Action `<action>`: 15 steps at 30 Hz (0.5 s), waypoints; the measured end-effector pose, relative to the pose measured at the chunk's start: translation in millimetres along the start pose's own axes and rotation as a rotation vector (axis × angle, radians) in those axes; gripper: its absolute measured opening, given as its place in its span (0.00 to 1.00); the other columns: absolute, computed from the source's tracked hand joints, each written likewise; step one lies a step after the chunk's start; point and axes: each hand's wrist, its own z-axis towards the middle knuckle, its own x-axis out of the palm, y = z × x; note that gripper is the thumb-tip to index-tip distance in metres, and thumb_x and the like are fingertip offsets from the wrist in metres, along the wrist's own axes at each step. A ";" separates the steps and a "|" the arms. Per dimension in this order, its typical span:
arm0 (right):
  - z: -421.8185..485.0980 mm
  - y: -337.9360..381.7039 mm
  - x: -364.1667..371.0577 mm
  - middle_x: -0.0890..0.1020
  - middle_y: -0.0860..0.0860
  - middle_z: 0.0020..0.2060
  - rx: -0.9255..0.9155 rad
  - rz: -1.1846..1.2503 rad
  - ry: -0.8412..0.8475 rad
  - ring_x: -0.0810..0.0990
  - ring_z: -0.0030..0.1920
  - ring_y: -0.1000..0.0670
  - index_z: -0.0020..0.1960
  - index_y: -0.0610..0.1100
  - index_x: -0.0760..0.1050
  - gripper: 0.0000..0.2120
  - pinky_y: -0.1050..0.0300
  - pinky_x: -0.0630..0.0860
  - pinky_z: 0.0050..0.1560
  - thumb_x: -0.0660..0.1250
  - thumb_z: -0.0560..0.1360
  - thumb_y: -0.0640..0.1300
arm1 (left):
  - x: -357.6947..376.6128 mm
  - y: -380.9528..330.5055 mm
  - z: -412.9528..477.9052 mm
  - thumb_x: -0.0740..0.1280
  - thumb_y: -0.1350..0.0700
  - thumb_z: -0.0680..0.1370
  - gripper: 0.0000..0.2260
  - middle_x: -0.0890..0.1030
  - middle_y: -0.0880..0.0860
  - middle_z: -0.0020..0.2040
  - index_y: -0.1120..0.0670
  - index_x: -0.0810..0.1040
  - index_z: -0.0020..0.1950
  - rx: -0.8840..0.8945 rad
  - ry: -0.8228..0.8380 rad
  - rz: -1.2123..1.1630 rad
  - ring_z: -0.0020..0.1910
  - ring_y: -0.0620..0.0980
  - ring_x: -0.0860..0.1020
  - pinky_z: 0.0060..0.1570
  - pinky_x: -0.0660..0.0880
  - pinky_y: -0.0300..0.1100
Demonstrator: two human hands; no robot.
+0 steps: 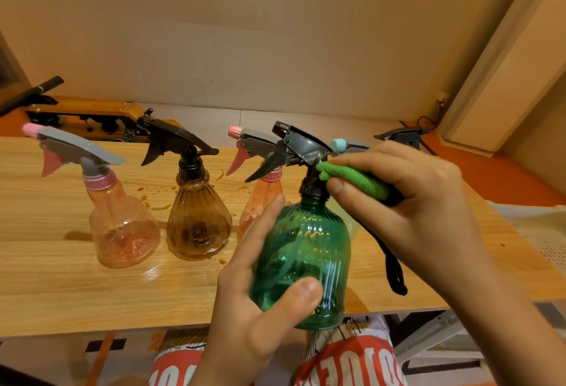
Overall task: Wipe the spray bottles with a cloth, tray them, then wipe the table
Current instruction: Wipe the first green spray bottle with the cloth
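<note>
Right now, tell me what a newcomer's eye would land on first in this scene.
The green spray bottle dominates front and centre, gripped by the left hand at the table's near edge, while the right hand presses a green cloth against its black neck. Behind, on the wooden table, a pink bottle stands at left with a brown bottle beside it, and brownish spills lie between them.

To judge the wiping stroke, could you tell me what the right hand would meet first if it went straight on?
The right hand leads with the green cloth; first in line is the black neck of the green bottle, under its spray head. The cloth seems to touch it; depth is unclear.
</note>
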 end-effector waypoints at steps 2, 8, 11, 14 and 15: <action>2.2 -1.8 -2.8 0.81 0.55 0.42 0.005 -0.014 -0.058 0.78 0.43 0.59 0.56 0.47 0.85 0.10 0.73 0.68 0.44 0.73 0.77 0.49 | 1.7 -1.0 -0.1 0.74 0.53 0.69 0.33 0.81 0.51 0.67 0.38 0.73 0.74 0.008 0.004 -0.007 0.65 0.52 0.81 0.57 0.80 0.39; -6.5 1.5 4.4 0.83 0.53 0.45 -0.055 0.081 0.058 0.80 0.45 0.57 0.58 0.47 0.85 0.12 0.68 0.73 0.44 0.73 0.76 0.48 | 0.4 0.3 0.7 0.74 0.53 0.68 0.33 0.82 0.51 0.67 0.37 0.75 0.73 -0.006 -0.027 -0.048 0.65 0.54 0.81 0.58 0.80 0.42; -2.3 -1.0 2.1 0.82 0.52 0.44 0.009 0.050 -0.071 0.79 0.44 0.56 0.57 0.47 0.85 0.10 0.70 0.71 0.42 0.74 0.77 0.48 | 1.7 0.0 0.9 0.74 0.53 0.68 0.33 0.82 0.52 0.67 0.37 0.74 0.73 -0.006 -0.007 -0.040 0.65 0.54 0.81 0.58 0.80 0.42; 2.4 -0.5 1.2 0.83 0.52 0.43 0.048 0.051 -0.175 0.80 0.44 0.56 0.56 0.47 0.85 0.10 0.69 0.71 0.42 0.74 0.77 0.47 | 4.5 -1.4 0.9 0.74 0.53 0.69 0.33 0.82 0.53 0.67 0.37 0.74 0.73 0.003 -0.001 -0.037 0.64 0.55 0.82 0.58 0.80 0.42; 1.6 0.8 3.1 0.83 0.52 0.43 0.042 0.062 -0.146 0.80 0.44 0.57 0.56 0.47 0.85 0.10 0.70 0.71 0.43 0.74 0.77 0.47 | 3.7 -1.5 1.2 0.73 0.54 0.69 0.33 0.82 0.53 0.66 0.38 0.74 0.73 0.005 -0.011 -0.043 0.64 0.55 0.82 0.58 0.80 0.42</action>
